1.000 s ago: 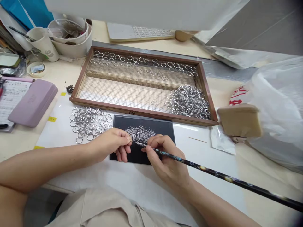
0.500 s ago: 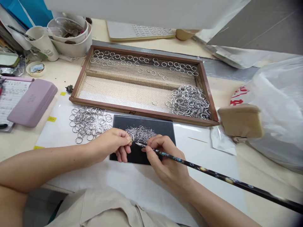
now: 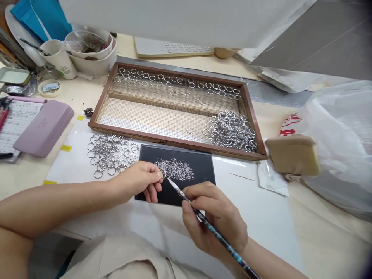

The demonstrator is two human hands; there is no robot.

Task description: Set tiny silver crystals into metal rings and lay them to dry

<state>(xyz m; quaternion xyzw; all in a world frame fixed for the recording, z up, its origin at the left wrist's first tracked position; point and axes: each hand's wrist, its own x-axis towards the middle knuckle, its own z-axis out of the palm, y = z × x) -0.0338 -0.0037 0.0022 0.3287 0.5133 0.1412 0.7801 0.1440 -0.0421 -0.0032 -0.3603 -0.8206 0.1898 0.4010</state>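
Between thumb and fingers, my left hand (image 3: 147,178) pinches a small silver ring (image 3: 163,173), partly hidden by the fingertips. My right hand (image 3: 217,215) grips a long dark patterned pen-like tool (image 3: 213,231) with a white pointed tip. That tip is close to the ring; whether they touch I cannot tell. Beneath both lies a black mat (image 3: 202,159) carrying a heap of tiny shiny beads or stones (image 3: 177,169). A loose pile of silver rings (image 3: 112,151) is on the white sheet, left of the mat.
Behind the mat stands a wood-framed mesh tray (image 3: 174,145) with rows of rings and a big ring heap (image 3: 231,130). A mauve case (image 3: 43,128) is at left, with a paper cup (image 3: 62,60) beyond. A tan block (image 3: 292,155) and a white plastic bag (image 3: 340,143) occupy the right.
My right hand has shifted right and toward me, and the tool now slants more steeply, its white tip uncovered. My left hand still holds the ring in nearly the same spot.
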